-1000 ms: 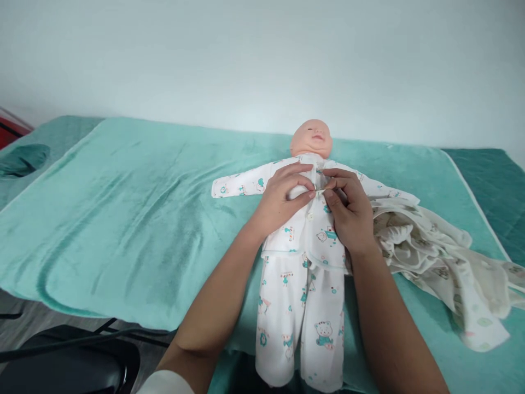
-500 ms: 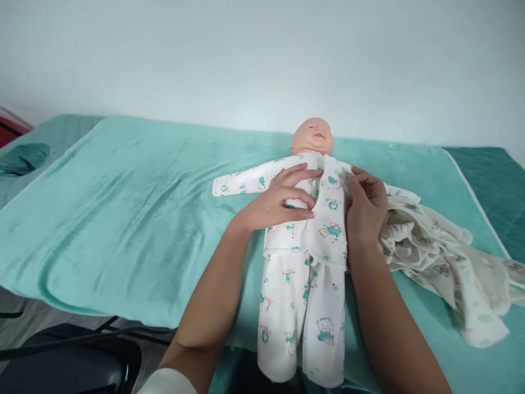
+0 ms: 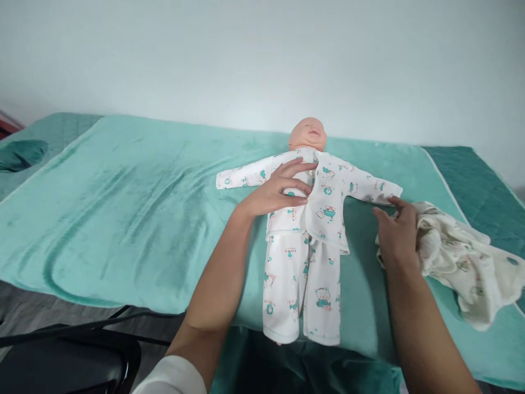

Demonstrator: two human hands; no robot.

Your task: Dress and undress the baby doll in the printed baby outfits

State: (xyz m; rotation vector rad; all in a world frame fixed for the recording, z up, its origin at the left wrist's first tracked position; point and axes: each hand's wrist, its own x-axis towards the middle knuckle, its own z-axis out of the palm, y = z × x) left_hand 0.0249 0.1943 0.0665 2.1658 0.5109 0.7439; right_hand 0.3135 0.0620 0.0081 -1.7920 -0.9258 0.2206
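Note:
A baby doll (image 3: 308, 135) lies on its back, dressed in a white printed jacket (image 3: 328, 224) and matching printed trousers (image 3: 322, 290). Both of its sleeves stretch out sideways. My left hand (image 3: 276, 189) rests spread on the jacket's chest, beside the front opening, and is open. Out by the cuff of the sleeve on the right is my right hand (image 3: 397, 230), its thumb and index finger apart. Its fingertips are close to the cuff; whether they touch it I cannot tell. Just beyond this hand sits a crumpled pile of cream printed clothing (image 3: 463, 257).
A light green blanket (image 3: 135, 219) covers the table, with darker green cloth (image 3: 476, 180) at the right end. A white wall (image 3: 246, 65) rises behind. At the lower left stands a black chair (image 3: 61, 361).
My right hand has let go of the jacket by the shoulder and moved right, to the cuff. The sleeve there now lies straight out. My left hand stays on the chest.

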